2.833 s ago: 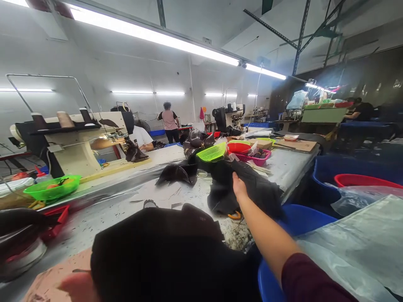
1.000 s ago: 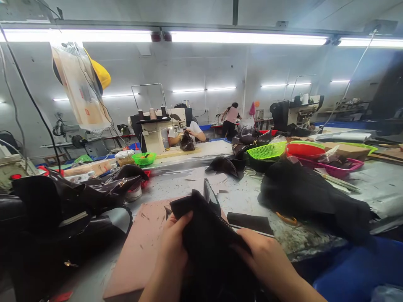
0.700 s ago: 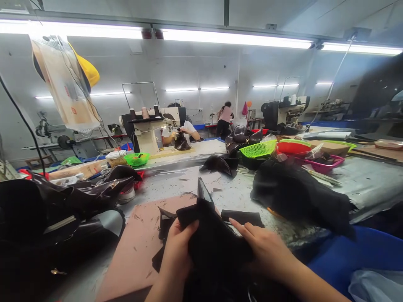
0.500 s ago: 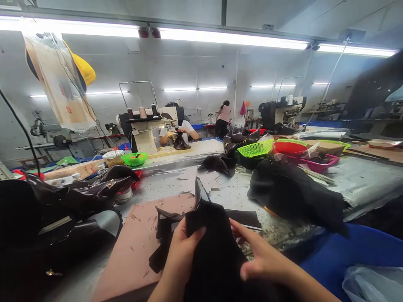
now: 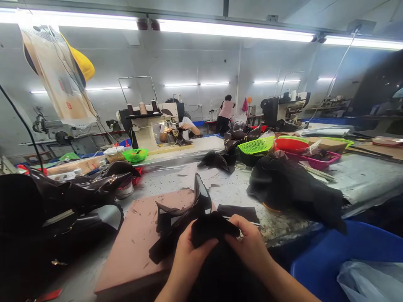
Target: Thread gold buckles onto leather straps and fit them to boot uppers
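1. The left hand (image 5: 188,251) is nearly closed, with its thumb and fingers pinching one side of the black piece (image 5: 222,266).
2. The right hand (image 5: 252,241) pinches the other side the same way, nearly closed too.
3. The black piece is low in the middle, between the hands, in front of the pink board (image 5: 126,251).
4. To hold it well, I think both thumbs should press evenly and the top edge should stay smooth.
5. It is so dark that I can't tell if it has one layer or more.
6. Count: two hands, one black piece held, one pink board with dark leather (image 5: 176,228) on it.
7. One black strip (image 5: 237,212) lies near the right hand.
8. Three thread spools (image 5: 143,108) stand on the nearer sewing machine (image 5: 146,132).
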Demonstrator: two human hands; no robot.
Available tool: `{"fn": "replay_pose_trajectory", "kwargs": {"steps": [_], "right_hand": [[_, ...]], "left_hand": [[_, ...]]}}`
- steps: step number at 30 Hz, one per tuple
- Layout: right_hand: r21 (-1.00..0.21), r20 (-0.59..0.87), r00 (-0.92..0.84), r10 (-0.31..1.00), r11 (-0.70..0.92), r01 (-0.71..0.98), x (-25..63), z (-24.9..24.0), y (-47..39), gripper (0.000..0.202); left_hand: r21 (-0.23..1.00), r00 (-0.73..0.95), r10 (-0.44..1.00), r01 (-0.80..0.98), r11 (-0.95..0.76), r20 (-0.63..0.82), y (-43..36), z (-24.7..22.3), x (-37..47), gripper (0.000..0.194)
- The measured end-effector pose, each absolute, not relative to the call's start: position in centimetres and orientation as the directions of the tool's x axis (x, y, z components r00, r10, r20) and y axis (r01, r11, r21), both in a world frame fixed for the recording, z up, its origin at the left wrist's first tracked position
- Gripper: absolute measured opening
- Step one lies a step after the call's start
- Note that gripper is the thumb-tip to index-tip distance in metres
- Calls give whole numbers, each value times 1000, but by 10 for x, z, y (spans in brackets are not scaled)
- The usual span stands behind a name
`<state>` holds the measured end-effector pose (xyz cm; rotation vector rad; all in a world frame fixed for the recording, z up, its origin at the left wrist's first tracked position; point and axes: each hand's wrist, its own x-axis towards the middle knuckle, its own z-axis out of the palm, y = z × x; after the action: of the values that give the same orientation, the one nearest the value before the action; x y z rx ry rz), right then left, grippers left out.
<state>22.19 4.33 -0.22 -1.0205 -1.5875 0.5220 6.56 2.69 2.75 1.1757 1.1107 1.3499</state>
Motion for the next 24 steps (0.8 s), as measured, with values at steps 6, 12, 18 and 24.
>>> {"fn": "replay_pose_trajectory", "kwargs": {"steps": [6, 12, 18, 24], "right_hand": [[-941, 331, -296, 896, 338, -28, 227, 11, 39, 33], [-966, 215, -223, 951, 173, -194, 226, 11, 38, 36], [-972, 178, -81, 981, 162, -170, 222, 11, 36, 33], [-945, -22, 196, 980, 43, -323, 241, 21, 34, 41]], "left_hand": [[991, -75, 997, -126, -40, 30, 26, 22, 69, 16], [994, -101, 991, -57, -95, 88, 23, 16, 71, 14], [996, 33, 996, 21, -88, 88, 23, 10, 67, 22], [924, 412, 907, 372, -84, -83, 14, -34, 53, 30]]}}
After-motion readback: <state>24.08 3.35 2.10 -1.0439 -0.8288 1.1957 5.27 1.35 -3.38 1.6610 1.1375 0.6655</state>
